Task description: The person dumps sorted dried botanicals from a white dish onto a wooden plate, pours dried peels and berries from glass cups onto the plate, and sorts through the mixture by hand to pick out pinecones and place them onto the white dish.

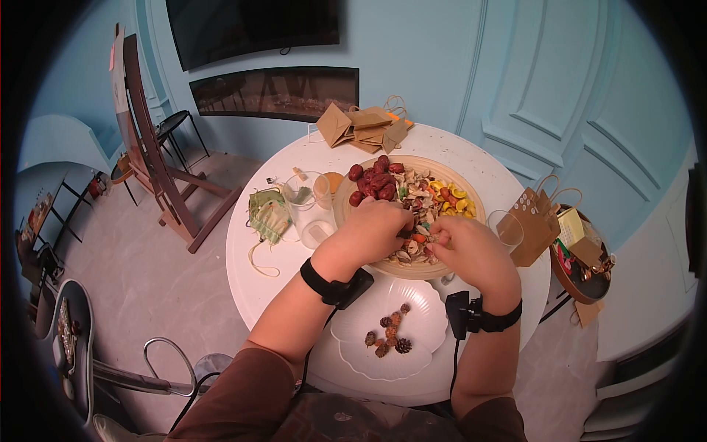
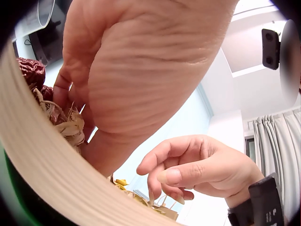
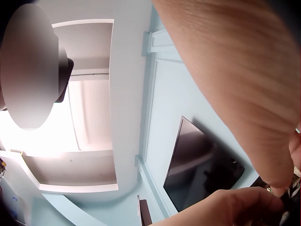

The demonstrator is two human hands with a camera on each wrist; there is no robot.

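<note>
Potpourri (image 1: 426, 208), head view, is lying papery and curled in a round wooden tray (image 1: 403, 272), whose raised rim is likely containing it; left hand (image 1: 377, 227) and right hand (image 1: 475, 249) are arching above. Left wrist view: left fingers are reaching into brittle husks (image 2: 70, 128), hold unclear; right fingers are bending loosely, thumb apart, visibly holding nothing. Right wrist view: fingertips are crowding the edge, grips unreadable.

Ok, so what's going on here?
A person has both hands at a round tray. The left hand is down among pale dried pieces, its fingertips hidden; the right hand is beside it, fingers loosely curled, with nothing visibly held. Wrinkled red fruits and yellow pieces share the tray, and small cones lie on a white plate nearer the person.
</note>
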